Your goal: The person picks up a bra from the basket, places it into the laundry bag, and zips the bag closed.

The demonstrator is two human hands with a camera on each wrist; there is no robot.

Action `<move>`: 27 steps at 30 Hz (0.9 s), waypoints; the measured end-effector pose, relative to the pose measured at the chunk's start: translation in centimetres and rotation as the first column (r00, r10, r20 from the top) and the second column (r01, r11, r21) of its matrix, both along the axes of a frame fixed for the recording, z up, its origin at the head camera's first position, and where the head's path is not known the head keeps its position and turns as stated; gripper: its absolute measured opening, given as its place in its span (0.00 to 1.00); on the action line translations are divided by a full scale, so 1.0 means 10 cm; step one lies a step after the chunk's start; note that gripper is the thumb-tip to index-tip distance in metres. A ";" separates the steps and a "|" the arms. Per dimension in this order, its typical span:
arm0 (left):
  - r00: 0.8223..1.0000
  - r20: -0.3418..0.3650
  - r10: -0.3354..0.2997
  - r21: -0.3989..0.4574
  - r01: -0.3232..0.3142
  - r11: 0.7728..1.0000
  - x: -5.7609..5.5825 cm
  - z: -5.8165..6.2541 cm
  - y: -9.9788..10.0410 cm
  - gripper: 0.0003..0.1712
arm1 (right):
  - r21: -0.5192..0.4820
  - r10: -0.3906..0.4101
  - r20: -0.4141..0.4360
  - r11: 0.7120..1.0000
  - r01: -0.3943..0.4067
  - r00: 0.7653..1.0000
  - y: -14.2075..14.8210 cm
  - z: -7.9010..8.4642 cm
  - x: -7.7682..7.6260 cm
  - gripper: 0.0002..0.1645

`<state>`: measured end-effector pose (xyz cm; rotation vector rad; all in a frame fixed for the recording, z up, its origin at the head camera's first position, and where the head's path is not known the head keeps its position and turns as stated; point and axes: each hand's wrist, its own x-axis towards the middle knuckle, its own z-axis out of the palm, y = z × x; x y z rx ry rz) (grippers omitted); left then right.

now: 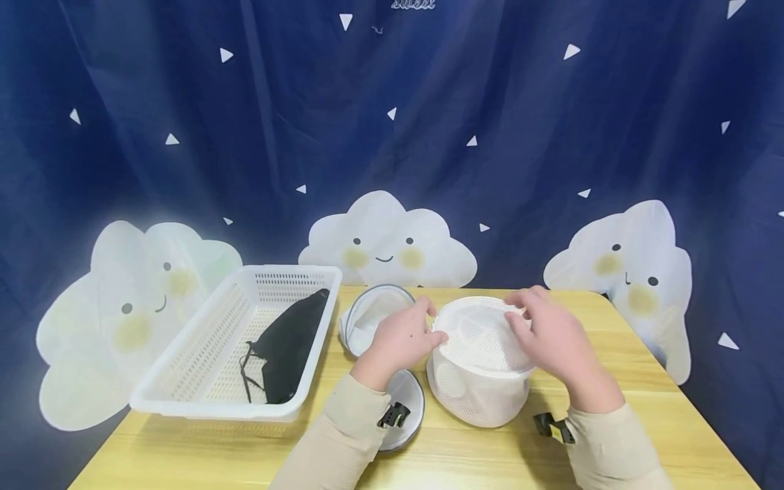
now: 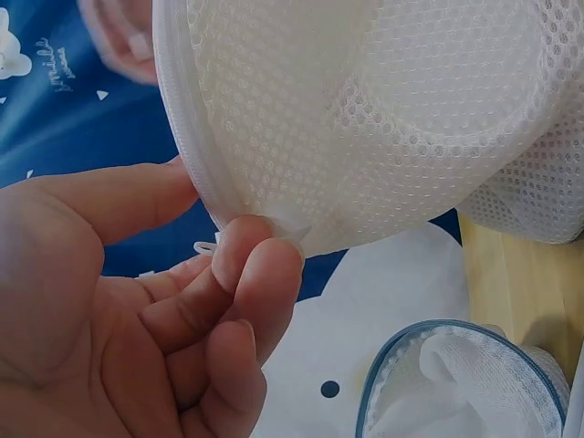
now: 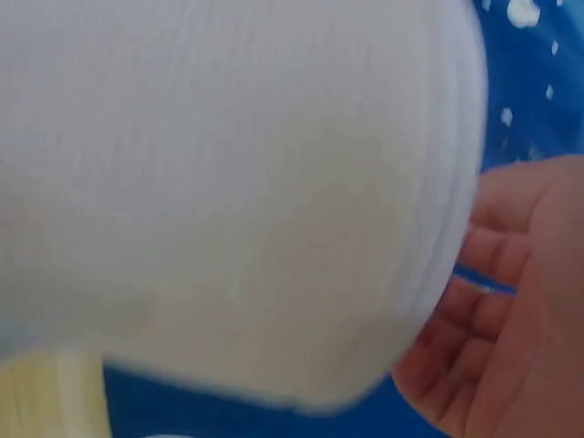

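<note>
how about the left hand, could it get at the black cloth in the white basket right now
Probably yes: the black cloth lies uncovered in the open-topped white basket, to the left of the left hand. That hand would likely have to let go of the white mesh bag first.

from the head i look forward and down over the table (image 1: pixel 202 452); my wrist views sit close to the white mesh bag (image 2: pixel 365 100), upper right in the left frame, upper left in the right. all three share it and the blue curtain (image 1: pixel 380 82).
</note>
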<state>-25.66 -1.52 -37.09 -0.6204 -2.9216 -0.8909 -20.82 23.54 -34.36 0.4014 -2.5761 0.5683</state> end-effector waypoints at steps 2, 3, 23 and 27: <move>1.000 0.008 0.008 0.004 -0.008 1.000 0.00 0.00 0.00 0.28 | 0.002 -0.061 0.070 0.998 0.061 0.996 0.12 -0.01 -0.05 0.16; 1.000 0.014 0.011 0.005 -0.011 1.000 0.00 0.00 0.00 0.29 | 0.005 -0.080 0.112 0.997 0.080 0.990 0.16 -0.02 -0.07 0.18; 0.999 -0.027 -0.022 -0.044 0.021 0.999 0.04 0.01 0.02 0.31 | -0.060 -0.099 0.326 0.990 0.125 0.940 0.39 -0.08 -0.20 0.22; 0.996 -0.084 -0.037 0.005 0.037 0.999 0.05 0.04 0.02 0.29 | -0.127 -0.079 0.302 0.984 0.123 0.950 0.39 -0.05 -0.17 0.21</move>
